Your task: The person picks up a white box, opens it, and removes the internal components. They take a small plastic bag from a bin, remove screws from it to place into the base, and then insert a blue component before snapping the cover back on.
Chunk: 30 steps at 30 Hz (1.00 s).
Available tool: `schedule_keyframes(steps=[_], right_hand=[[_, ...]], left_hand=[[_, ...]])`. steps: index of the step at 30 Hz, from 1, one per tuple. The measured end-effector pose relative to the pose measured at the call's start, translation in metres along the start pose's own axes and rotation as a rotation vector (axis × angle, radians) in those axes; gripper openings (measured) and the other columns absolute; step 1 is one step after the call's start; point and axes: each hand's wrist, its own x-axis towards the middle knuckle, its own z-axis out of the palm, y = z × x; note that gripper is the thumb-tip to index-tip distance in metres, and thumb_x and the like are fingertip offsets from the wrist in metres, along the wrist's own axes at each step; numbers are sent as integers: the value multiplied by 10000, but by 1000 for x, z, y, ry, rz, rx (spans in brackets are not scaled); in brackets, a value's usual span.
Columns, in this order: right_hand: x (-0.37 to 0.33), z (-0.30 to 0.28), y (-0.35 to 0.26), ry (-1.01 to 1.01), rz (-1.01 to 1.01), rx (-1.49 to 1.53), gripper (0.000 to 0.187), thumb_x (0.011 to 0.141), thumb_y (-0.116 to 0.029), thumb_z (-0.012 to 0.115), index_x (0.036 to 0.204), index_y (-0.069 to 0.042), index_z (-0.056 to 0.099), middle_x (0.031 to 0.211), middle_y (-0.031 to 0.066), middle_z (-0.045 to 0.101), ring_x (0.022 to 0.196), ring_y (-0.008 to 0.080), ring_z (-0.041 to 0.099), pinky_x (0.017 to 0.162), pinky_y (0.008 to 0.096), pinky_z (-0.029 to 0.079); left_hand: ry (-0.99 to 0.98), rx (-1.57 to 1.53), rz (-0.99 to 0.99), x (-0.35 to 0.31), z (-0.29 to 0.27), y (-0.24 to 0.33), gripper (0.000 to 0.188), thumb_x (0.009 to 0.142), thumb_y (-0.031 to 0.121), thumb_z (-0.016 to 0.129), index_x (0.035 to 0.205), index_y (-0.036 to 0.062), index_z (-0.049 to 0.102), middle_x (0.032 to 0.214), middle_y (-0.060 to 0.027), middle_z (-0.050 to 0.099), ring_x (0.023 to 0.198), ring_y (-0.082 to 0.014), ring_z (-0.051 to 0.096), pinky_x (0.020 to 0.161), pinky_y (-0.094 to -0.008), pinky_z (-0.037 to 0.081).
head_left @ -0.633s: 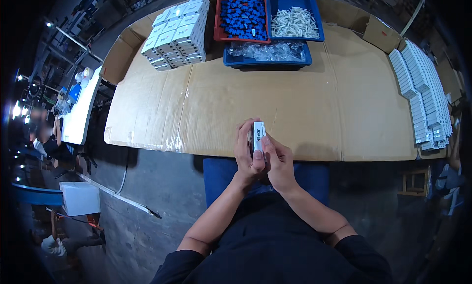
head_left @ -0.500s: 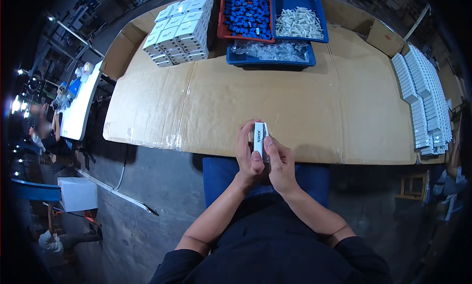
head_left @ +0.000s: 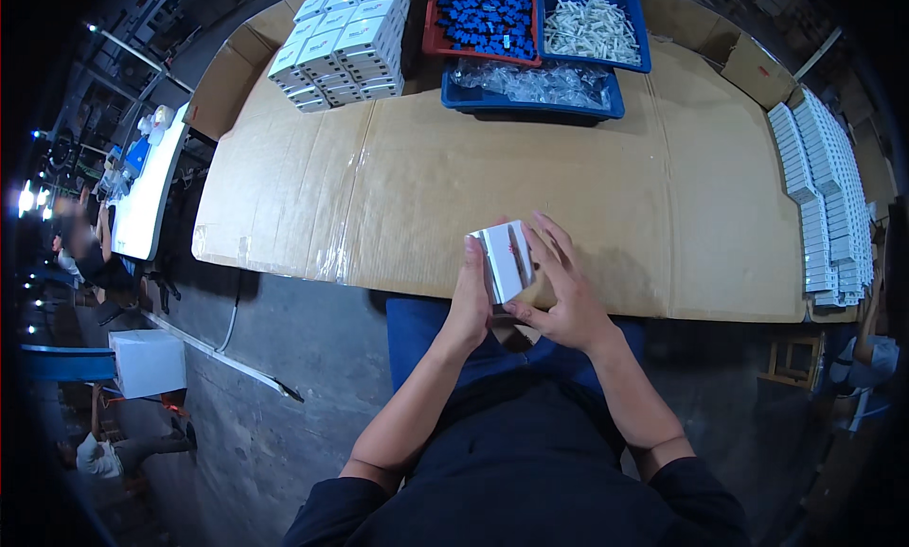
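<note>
A small white box (head_left: 505, 263) with a dark strip and a little red mark is held between my two hands, just above the near edge of the cardboard-covered table. My left hand (head_left: 471, 296) is closed along its left side, with the thumb upright against the edge. On the other side, my right hand (head_left: 571, 301) grips the box, its thumb at the lower corner and its fingers along the right edge. The box is tilted, and the far fingers of my left hand are hidden behind it.
Stacked white boxes (head_left: 346, 45) stand at the back left. A red tray (head_left: 437, 47) of blue parts, a blue tray (head_left: 644, 55) of white pieces and another blue tray (head_left: 530, 110) of clear plastic sit at the back. Long white stacks (head_left: 824, 202) line the right edge.
The box has been turned, so a broader white face now shows instead of the narrow printed side. My right hand has moved right, its fingers spreading along the edge.
</note>
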Motion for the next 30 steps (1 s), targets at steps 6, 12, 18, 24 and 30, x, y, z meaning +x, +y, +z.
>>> schedule_keyframes(steps=[6,12,18,24,30], right_hand=[[28,-12,13,22,-478,-222,918,766,-490,864,1511,-75,525,1521,216,504,1397,416,515,1178,561,396],[35,-1,10,53,-550,-84,713,763,-377,886,1367,-66,668,1442,233,588,1255,402,631,1030,474,531],[33,9,19,89,-518,5,659,769,-321,882,1339,-50,694,1454,249,582,1237,405,642,1012,448,539],[31,13,29,155,-490,62,611,875,-342,816,1362,-7,660,1430,281,583,1261,411,632,1048,457,520],[60,-21,32,394,-267,575,647,1055,-323,582,1538,67,398,1522,203,493,1370,325,547,1101,481,476]], left_hand=[[-166,-135,-359,-4,2,6,781,1081,677,250,1541,63,401,1377,-144,609,1186,-244,676,938,-368,603],[-222,-294,-383,-1,-11,2,683,1105,605,305,1556,98,377,1430,-142,557,1267,-279,629,1011,-409,583],[-231,-332,-402,0,-18,-4,675,1103,605,316,1539,96,397,1391,-143,589,1245,-284,643,1009,-418,580],[-159,-395,-456,5,-12,0,676,1095,613,341,1499,87,473,1335,-147,636,1223,-283,654,1003,-424,565],[-264,-515,-399,37,-32,-11,734,1080,632,324,1535,68,440,1394,-223,623,1235,-376,650,1070,-476,519]])
